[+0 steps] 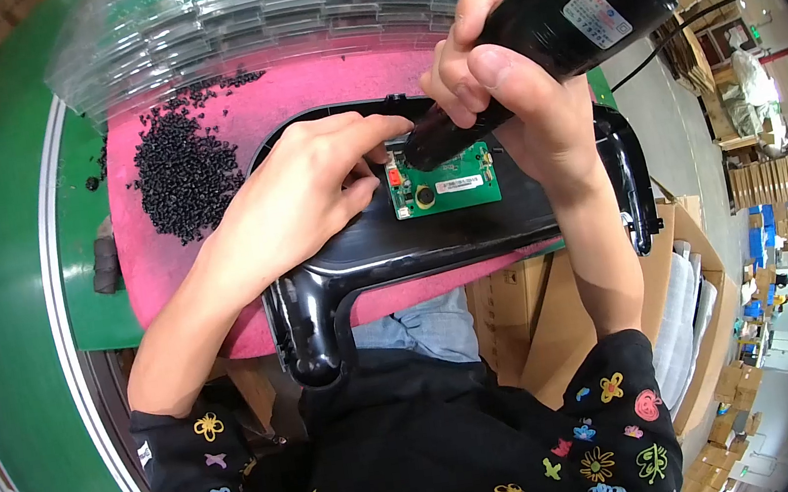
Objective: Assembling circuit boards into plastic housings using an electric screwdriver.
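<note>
My right hand [539, 97] is wrapped round a black electric screwdriver [544, 22], tilted with its lower end over a green circuit board [472, 197]. The board lies in a glossy black curved plastic housing [433, 238]. My left hand [301, 183] rests over the housing at the board's left side. Its index finger reaches to the screwdriver's lower end, while the thumb and other fingers curl in; what they hold, if anything, is hidden. The screwdriver's tip cannot be seen.
A heap of small black screw-like parts [181, 174] lies left on the pink mat [142, 279]. Stacked clear plastic trays [285, 21] line the far side. Cardboard boxes [522, 314] stand below right. A black cable [647, 53] trails at the right.
</note>
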The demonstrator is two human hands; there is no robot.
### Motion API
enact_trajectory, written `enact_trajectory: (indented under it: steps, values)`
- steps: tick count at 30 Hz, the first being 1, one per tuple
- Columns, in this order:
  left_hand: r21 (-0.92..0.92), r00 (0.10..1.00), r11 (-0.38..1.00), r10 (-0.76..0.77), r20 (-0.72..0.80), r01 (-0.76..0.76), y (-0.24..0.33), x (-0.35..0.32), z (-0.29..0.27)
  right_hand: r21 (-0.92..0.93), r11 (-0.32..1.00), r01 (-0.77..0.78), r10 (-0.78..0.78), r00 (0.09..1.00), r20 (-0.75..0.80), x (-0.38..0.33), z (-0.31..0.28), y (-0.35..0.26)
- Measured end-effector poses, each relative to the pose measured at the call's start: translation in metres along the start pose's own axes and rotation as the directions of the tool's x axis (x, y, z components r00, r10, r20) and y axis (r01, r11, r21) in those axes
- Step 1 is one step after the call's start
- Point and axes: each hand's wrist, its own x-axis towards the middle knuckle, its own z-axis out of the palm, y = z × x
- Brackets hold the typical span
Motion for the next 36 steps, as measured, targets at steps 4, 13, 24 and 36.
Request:
enact_trajectory:
  steps: [4,13,24,36]
  values:
    - [-0.006,1.0,1.0,0.009,-0.014,-0.009,-0.001,0.0,0.0,-0.021,1.0,0.005,-0.006,0.996,-0.086,-0.009,0.011,-0.01]
    - [-0.158,0.987,0.975,0.154,-0.044,-0.159,0.007,0.002,-0.004,0.298,0.934,0.197,-0.174,0.979,-0.103,-0.021,0.009,-0.036]
    - [-0.188,0.969,0.951,0.243,-0.037,-0.246,0.005,0.002,-0.001,0.388,0.903,0.182,-0.151,0.983,-0.109,-0.026,-0.004,-0.035]
    - [-0.447,0.997,0.892,-0.036,0.072,0.064,0.011,0.002,-0.005,0.404,0.883,0.238,-0.194,0.97,-0.147,-0.033,0.001,-0.03]
